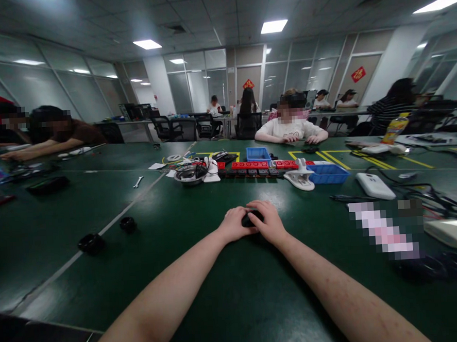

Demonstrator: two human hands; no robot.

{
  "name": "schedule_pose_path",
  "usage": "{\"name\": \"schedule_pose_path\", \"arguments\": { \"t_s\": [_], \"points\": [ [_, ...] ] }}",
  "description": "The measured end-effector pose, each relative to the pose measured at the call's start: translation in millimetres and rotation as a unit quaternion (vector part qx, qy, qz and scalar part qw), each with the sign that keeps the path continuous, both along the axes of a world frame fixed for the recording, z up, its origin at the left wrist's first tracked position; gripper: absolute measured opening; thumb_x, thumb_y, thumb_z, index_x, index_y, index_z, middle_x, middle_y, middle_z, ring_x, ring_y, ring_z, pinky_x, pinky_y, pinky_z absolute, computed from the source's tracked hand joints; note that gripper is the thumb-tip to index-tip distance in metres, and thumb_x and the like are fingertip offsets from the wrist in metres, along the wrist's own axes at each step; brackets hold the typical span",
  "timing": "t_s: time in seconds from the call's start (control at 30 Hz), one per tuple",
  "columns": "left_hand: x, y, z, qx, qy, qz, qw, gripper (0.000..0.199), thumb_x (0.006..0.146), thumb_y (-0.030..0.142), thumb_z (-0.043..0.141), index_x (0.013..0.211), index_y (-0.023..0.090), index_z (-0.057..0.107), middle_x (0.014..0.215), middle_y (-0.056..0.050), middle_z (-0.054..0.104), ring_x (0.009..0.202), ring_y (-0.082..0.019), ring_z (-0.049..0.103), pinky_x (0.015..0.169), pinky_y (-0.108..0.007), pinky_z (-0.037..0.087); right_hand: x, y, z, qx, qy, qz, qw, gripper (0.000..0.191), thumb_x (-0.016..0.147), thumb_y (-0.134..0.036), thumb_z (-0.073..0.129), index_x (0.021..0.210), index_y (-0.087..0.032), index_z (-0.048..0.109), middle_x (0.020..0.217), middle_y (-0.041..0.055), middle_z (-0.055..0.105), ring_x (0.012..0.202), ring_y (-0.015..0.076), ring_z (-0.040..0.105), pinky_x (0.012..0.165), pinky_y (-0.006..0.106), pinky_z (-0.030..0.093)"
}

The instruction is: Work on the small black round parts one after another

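Note:
On the green table [205, 296] ahead of me, my left hand [234, 224] and my right hand [269, 221] meet around a small black rounded object [250, 219]. My left fingers curl against its left side. The right hand wraps over the other side, its thumb lying across the top. Much of the object is hidden by the fingers, so its exact kind cannot be made out. Both forearms rest along the tabletop.
Beyond my hands stand red plastic bins [251, 165], blue bins [328, 173], a metal bowl [190, 175] and a white clamp [300, 176]. Two black rings [91, 244] and a wrench [138, 182] lie left. White devices [375, 185] and cables lie right. A person [292, 123] sits opposite.

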State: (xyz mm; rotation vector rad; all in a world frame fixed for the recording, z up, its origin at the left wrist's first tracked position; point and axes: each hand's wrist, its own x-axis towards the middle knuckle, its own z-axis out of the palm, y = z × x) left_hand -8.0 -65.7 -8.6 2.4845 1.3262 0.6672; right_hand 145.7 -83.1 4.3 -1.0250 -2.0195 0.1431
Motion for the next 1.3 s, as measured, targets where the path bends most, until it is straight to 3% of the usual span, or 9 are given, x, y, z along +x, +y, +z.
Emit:
{"name": "schedule_pose_path", "arguments": {
  "t_s": [0.17, 0.33, 0.47, 0.63, 0.77, 1.0, 1.13, 1.3],
  "points": [
    [6.0, -7.6, 0.9, 0.005, -0.009, 0.056, 0.998, 0.076, 0.059, 0.056, 0.065, 0.121, 0.020, 0.041, 0.120, -0.008, 0.049, 0.114, -0.028, 0.043, 0.101, -0.050, 0.025, 0.4, 4.3, -6.6, -0.008, -0.002, -0.044, 0.999, 0.034, 0.081, -0.038, 0.049, 0.106, -0.016, 0.053, 0.105, 0.0100, 0.058, 0.099, 0.0247, 0.050, 0.087, 0.041, 0.038],
    [11.5, -14.3, 1.7, 0.000, 0.008, 0.056, 0.998, 0.077, 0.057, 0.054, 0.066, 0.121, 0.022, 0.040, 0.121, -0.008, 0.048, 0.116, -0.029, 0.041, 0.103, -0.054, 0.018, -1.7, 6.3, -10.0, -0.018, -0.016, -0.072, 0.997, 0.033, 0.078, -0.042, 0.052, 0.099, -0.015, 0.054, 0.095, 0.0096, 0.058, 0.088, 0.0246, 0.052, 0.080, 0.040, 0.040],
    [14.6, -16.6, 2.4, 0.019, 0.011, 0.080, 0.997, 0.069, 0.057, 0.051, 0.068, 0.115, 0.020, 0.045, 0.115, -0.008, 0.051, 0.111, -0.029, 0.044, 0.103, -0.054, 0.018, -5.2, 3.6, -7.5, -0.024, -0.030, -0.105, 0.994, 0.026, 0.077, -0.040, 0.054, 0.087, -0.016, 0.055, 0.085, 0.0078, 0.056, 0.080, 0.0228, 0.050, 0.073, 0.037, 0.040],
    [15.8, -15.3, 3.0, 0.025, 0.034, 0.117, 0.992, 0.041, 0.065, 0.046, 0.063, 0.094, 0.018, 0.056, 0.097, -0.007, 0.057, 0.100, -0.027, 0.049, 0.101, -0.051, 0.022, -6.8, 1.2, -3.7, -0.022, -0.039, -0.109, 0.993, 0.016, 0.078, -0.034, 0.053, 0.079, -0.018, 0.056, 0.080, 0.0058, 0.054, 0.078, 0.0211, 0.049, 0.072, 0.034, 0.039],
    [12.9, -12.0, 3.1, 0.025, 0.032, 0.101, 0.994, 0.039, 0.065, 0.046, 0.063, 0.091, 0.018, 0.058, 0.095, -0.007, 0.056, 0.098, -0.027, 0.050, 0.099, -0.049, 0.026, -5.4, 0.9, -2.3, -0.019, -0.038, -0.091, 0.995, 0.015, 0.078, -0.031, 0.053, 0.082, -0.019, 0.059, 0.082, 0.0062, 0.055, 0.080, 0.0214, 0.050, 0.073, 0.034, 0.039],
    [3.4, -3.4, 2.9, 0.013, 0.017, 0.017, 1.000, 0.042, 0.065, 0.044, 0.064, 0.098, 0.019, 0.059, 0.099, -0.004, 0.057, 0.097, -0.023, 0.051, 0.086, -0.032, 0.042, -2.2, -0.9, 1.8, -0.013, -0.049, -0.003, 0.999, 0.022, 0.071, -0.013, 0.049, 0.084, -0.022, 0.065, 0.089, 0.0015, 0.064, 0.088, 0.0201, 0.051, 0.083, 0.036, 0.037],
    [0.9, 0.5, 2.1, 0.004, 0.019, -0.011, 1.000, 0.038, 0.064, 0.041, 0.065, 0.096, 0.020, 0.061, 0.095, -0.003, 0.059, 0.095, -0.023, 0.053, 0.084, -0.033, 0.042, 0.0, -0.3, 1.2, -0.007, -0.033, 0.039, 0.999, 0.028, 0.068, -0.009, 0.045, 0.079, -0.024, 0.066, 0.088, -0.0013, 0.067, 0.091, 0.0204, 0.052, 0.089, 0.040, 0.034],
    [0.3, -0.9, 3.4, -0.002, 0.023, -0.025, 0.999, 0.044, 0.065, 0.043, 0.065, 0.102, 0.021, 0.058, 0.103, -0.003, 0.058, 0.099, -0.024, 0.052, 0.088, -0.036, 0.040, -0.3, -2.1, 1.0, 0.004, -0.022, 0.040, 0.999, 0.027, 0.070, -0.011, 0.045, 0.079, -0.025, 0.066, 0.090, -0.0009, 0.067, 0.094, 0.0215, 0.051, 0.095, 0.045, 0.028]
  ]
}}
